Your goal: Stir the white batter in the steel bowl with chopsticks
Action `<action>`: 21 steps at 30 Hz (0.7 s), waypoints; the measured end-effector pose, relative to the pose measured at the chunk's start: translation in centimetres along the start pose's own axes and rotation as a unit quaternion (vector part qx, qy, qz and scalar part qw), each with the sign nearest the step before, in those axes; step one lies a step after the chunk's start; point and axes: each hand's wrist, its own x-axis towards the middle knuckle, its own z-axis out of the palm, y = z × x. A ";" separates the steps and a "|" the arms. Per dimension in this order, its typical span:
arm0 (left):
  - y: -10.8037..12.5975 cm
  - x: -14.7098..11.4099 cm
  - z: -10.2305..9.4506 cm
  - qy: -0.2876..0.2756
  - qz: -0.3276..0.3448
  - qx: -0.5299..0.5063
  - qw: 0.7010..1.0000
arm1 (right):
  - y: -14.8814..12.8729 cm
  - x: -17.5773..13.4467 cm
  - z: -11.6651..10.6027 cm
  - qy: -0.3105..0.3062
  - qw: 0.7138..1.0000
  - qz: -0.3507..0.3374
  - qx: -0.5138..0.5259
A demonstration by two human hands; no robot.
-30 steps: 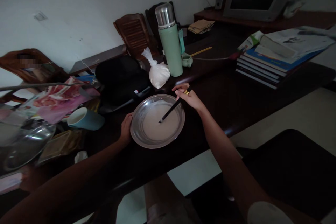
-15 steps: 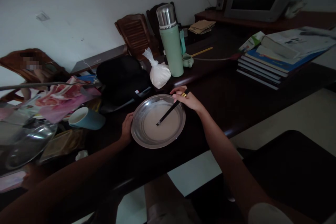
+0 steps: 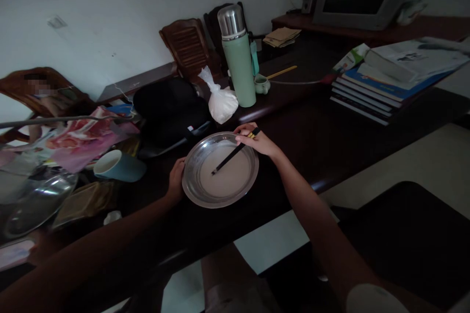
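A round metal bowl [image 3: 190, 194] holding a whitish liquid [image 3: 231, 176] stands on the dark table. My left hand [image 3: 176, 176] grips its left rim, with the fingers partly hidden behind the side. In my right hand [image 3: 253, 139], above the bowl's upper right rim, are black chopsticks [image 3: 231, 158] with gold bands, closed between thumb and fingers. Their tips slant down to the left into the liquid. Just behind the bowl sits a knotted clear bag of white powder [image 3: 223, 106], beside a pale green thermos [image 3: 239, 68].
A blue mug [image 3: 128, 168] lies on its side at the left, near a black bag [image 3: 172, 112] and a glass lid [image 3: 44, 200]. A co-worker's hand [image 3: 38, 249] holds a phone at lower left. Stacked books [image 3: 367, 95] stand at the right.
The chopstick tips have moved left through the liquid, and my right hand has shifted slightly left with them. My left hand stays on the rim.
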 end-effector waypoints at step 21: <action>-0.1 0.0 0.2 0.011 -0.016 0.009 1.000 | -0.2 -0.1 -1.0 0.027 0.999 0.013 0.017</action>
